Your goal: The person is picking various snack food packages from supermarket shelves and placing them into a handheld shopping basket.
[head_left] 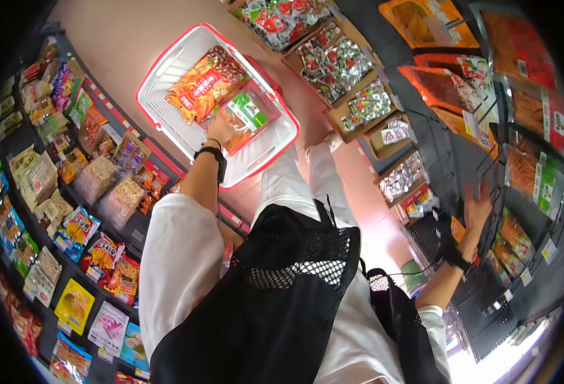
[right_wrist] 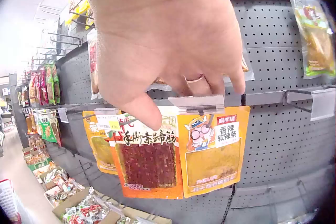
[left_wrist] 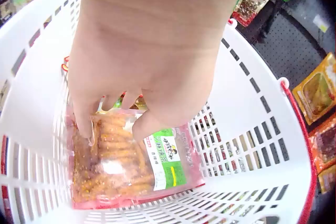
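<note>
shelves (head_left: 123,119) of snacks stand left of our basket (head_left: 160,77), which maybe keeps our food together. our left hand (left_wrist: 142,50) touches the clear bag (left_wrist: 113,166) inside; right of it, our right hand (right_wrist: 168,29) is by hanging packs (right_wrist: 210,166). can't tell if either grips.

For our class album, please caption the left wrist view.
Left hand inside a white shopping basket, at a green-labelled packet of snack sticks.

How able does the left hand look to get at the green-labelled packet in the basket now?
Probably yes: the left hand is inside the basket, its fingers at the green-labelled packet, and nothing else seems to block the way.
</note>
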Motion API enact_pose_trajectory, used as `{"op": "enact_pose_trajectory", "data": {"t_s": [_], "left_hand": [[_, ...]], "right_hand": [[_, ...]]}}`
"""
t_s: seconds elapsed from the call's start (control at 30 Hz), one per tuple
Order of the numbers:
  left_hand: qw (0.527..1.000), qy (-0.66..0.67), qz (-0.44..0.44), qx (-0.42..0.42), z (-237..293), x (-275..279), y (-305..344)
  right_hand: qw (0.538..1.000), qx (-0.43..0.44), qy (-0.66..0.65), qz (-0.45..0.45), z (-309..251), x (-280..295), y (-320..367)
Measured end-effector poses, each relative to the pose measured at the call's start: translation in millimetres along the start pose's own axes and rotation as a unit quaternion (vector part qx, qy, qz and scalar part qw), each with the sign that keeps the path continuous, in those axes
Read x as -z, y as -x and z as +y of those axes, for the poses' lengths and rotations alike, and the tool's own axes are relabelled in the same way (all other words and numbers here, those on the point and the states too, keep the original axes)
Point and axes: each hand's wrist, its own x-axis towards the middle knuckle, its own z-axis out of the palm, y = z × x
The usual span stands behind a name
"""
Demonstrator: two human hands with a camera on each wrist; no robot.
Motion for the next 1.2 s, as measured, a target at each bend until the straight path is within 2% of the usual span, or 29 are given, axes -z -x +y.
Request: {"op": "enact_pose_trajectory", "data": {"t_s": [0.07, 0.1, 0.2, 0.23, 0.3, 0.33, 0.43, 0.47, 0.53, 0.6, 0.63, 0.7, 0.77, 0.8, 0.83, 0.9, 1.0, 1.03, 1.1, 1.13, 1.17, 1.2], "left_hand": [[0.991, -0.07, -0.096, 0.055, 6, 13, -16], [0.991, -0.07, -0.099, 0.052, 9, 15, -22], [0.977, -0.107, -0.144, 0.115, 17, 16, -31], [0.977, -0.108, -0.146, 0.112, 30, 24, -30], [0.935, -0.261, -0.227, 0.08, 52, 36, -24], [0.957, -0.224, -0.135, 0.128, 49, 29, -16], [0.956, -0.212, -0.154, 0.134, 66, 38, -12], [0.967, -0.203, -0.114, 0.106, 60, 38, -10], [0.965, -0.238, -0.096, 0.053, 65, 39, 0], [0.984, -0.154, -0.09, -0.021, 57, 30, -3], [0.986, -0.144, -0.078, -0.037, 98, 55, 22], [0.99, -0.074, -0.094, -0.072, 100, 60, 28], [0.996, 0.042, -0.077, -0.02, 77, 58, 33], [0.997, 0.017, -0.053, -0.062, 109, 104, 41], [0.983, 0.139, -0.041, -0.11, 98, 117, 37], [0.976, 0.197, -0.032, -0.086, 106, 148, 40], [0.939, 0.314, -0.023, -0.141, 175, 202, 64], [0.936, 0.315, -0.011, -0.159, 202, 215, 77], [0.933, 0.247, -0.049, -0.256, 260, 237, 92], [0.925, 0.236, -0.048, -0.294, 275, 241, 90], [0.922, 0.232, -0.051, -0.306, 273, 235, 105], [0.922, 0.215, -0.081, -0.311, 320, 246, 110]], "right_hand": [[1.0, -0.024, -0.003, 0.002, 1, 1, 3], [1.0, -0.028, -0.002, 0.003, -3, -1, 1], [0.999, -0.027, 0.032, 0.019, -6, 2, 0], [0.999, -0.03, 0.023, 0.019, -4, 3, 0], [0.999, -0.036, 0.014, 0.022, 2, 2, -1], [0.999, -0.037, 0.0, 0.019, 5, -1, -2], [0.998, -0.045, -0.034, 0.026, 8, -3, -3], [0.997, -0.047, -0.055, 0.027, 7, -6, -4], [0.997, -0.049, -0.046, 0.038, 1, -7, -4], [0.996, -0.054, -0.039, 0.055, -1, -10, -5], [0.996, -0.048, -0.042, 0.064, 2, -12, -7], [0.994, -0.045, -0.053, 0.086, 3, -8, -8], [0.997, -0.043, -0.025, 0.067, -14, -12, -8], [0.995, -0.045, -0.039, 0.08, -18, -15, -10], [0.992, -0.049, -0.056, 0.099, -21, -10, -9], [0.993, -0.055, -0.067, 0.076, -29, -1, -13], [0.997, -0.045, -0.041, 0.04, -19, -7, -25], [0.999, -0.02, -0.004, 0.045, -13, -12, -30], [0.999, -0.041, 0.006, -0.006, -32, 13, -18], [0.999, -0.045, 0.022, 0.008, -48, 9, -20], [0.998, -0.039, 0.052, -0.003, -62, -2, -17], [0.998, -0.063, 0.022, -0.013, -61, -1, -16]]}}
